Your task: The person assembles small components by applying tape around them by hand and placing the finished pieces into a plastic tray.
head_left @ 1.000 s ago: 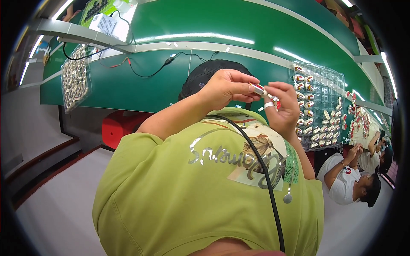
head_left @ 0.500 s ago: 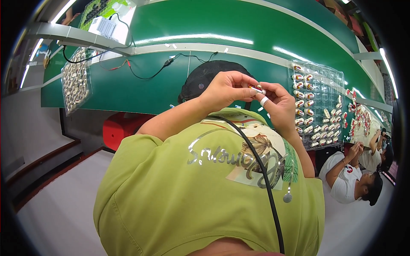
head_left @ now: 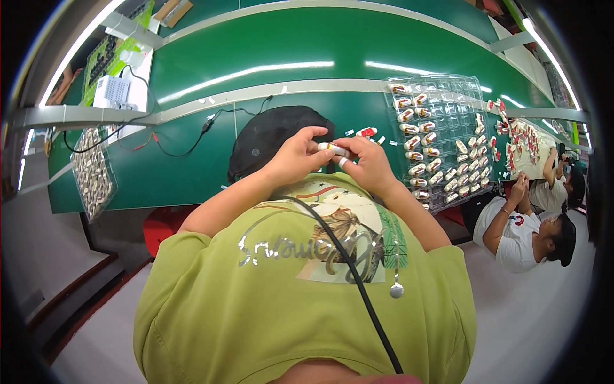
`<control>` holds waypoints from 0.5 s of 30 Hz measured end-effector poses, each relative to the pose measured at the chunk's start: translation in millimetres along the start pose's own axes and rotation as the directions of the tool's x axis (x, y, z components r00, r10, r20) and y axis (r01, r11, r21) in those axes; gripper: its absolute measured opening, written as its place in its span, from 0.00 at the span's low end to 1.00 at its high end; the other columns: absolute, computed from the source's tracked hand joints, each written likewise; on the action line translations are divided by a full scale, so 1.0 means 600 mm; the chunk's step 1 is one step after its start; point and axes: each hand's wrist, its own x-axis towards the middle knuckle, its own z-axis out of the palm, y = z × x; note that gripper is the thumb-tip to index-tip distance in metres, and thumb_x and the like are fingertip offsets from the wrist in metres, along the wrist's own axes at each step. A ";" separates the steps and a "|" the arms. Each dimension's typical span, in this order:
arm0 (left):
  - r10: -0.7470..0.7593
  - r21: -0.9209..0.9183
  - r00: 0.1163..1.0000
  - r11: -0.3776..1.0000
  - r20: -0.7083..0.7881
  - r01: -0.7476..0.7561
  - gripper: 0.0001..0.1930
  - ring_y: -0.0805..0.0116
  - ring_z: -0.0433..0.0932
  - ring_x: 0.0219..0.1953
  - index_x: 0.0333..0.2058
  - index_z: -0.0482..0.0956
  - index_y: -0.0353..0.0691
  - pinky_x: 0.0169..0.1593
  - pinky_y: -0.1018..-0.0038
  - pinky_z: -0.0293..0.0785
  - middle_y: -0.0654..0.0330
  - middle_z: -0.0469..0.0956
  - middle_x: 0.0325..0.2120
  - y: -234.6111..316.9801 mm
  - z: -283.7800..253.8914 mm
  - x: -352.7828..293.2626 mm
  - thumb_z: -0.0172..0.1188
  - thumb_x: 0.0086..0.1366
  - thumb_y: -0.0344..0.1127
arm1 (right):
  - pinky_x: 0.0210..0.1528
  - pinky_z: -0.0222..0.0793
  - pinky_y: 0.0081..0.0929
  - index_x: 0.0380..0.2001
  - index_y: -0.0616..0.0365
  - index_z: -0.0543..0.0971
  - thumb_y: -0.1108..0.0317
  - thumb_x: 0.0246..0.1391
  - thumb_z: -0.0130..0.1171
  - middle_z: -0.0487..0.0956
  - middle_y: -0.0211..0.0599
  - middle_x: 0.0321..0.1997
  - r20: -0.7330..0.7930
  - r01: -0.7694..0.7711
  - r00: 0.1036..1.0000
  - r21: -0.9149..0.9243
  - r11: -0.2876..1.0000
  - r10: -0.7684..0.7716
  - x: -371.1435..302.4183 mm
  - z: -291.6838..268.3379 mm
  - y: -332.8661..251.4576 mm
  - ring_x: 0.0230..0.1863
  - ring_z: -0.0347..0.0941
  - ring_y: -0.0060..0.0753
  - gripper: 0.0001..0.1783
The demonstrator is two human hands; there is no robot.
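Between my two hands, a small white capsule-shaped piece (head_left: 332, 148) with a coloured stripe lies sideways just in front of my chest. My left hand (head_left: 295, 155) pinches its left end between thumb and fingers. At its right end, my right hand (head_left: 369, 166) grips it with thumb and forefinger, a white band around that thumb. Just beyond the right hand, a red-and-white piece (head_left: 366, 132) rests on the green table. The fingers cover part of the held piece, so its details are hard to see. A black cap (head_left: 268, 141) sits behind my left hand.
To the right stands a clear compartment tray (head_left: 457, 105) partly filled with striped white pieces. Another filled tray (head_left: 94, 176) is at the far left. Thin cables (head_left: 185, 153) cross the green table (head_left: 256, 80). A co-worker (head_left: 521, 233) sits at the right, near loose red-and-white parts (head_left: 524, 144).
The whole view has shifted, with the table's contents now further left. My hands are lower, and the held piece now shows its white side. The red-and-white piece beyond my right hand has come into sight.
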 end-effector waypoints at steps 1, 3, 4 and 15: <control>-0.051 -0.047 0.999 0.998 0.006 0.052 0.29 0.69 0.77 0.42 0.60 0.56 0.34 0.43 0.74 0.75 0.56 0.77 0.39 0.009 0.004 0.000 0.57 0.65 0.35 | 0.35 0.70 0.23 0.41 0.59 0.78 0.72 0.47 0.62 0.76 0.34 0.31 -0.040 -0.068 0.997 0.058 0.996 0.070 -0.002 -0.007 0.025 0.30 0.73 0.26 0.15; -0.056 -0.055 0.998 0.997 -0.036 0.054 0.28 0.69 0.77 0.41 0.59 0.57 0.34 0.43 0.74 0.75 0.56 0.77 0.40 0.006 0.005 0.002 0.57 0.65 0.35 | 0.42 0.69 0.33 0.42 0.51 0.80 0.64 0.48 0.62 0.76 0.39 0.36 -0.153 -0.044 0.988 -0.093 0.995 0.029 0.002 -0.051 0.093 0.39 0.72 0.39 0.15; -0.059 -0.060 0.996 0.997 -0.068 0.055 0.28 0.69 0.77 0.41 0.59 0.57 0.34 0.43 0.75 0.75 0.55 0.77 0.40 0.007 0.006 0.003 0.57 0.65 0.35 | 0.44 0.68 0.36 0.42 0.51 0.80 0.62 0.49 0.62 0.75 0.41 0.39 -0.199 -0.092 0.979 -0.266 0.960 0.039 0.000 -0.078 0.168 0.41 0.72 0.41 0.16; -0.087 -0.099 0.975 0.993 -0.203 0.068 0.20 0.71 0.77 0.40 0.53 0.67 0.33 0.43 0.78 0.74 0.57 0.76 0.40 0.016 0.025 0.014 0.58 0.64 0.33 | 0.48 0.69 0.41 0.42 0.51 0.80 0.72 0.47 0.55 0.74 0.43 0.42 -0.383 -0.358 0.920 -0.732 0.580 0.084 0.152 -0.294 0.380 0.44 0.72 0.47 0.16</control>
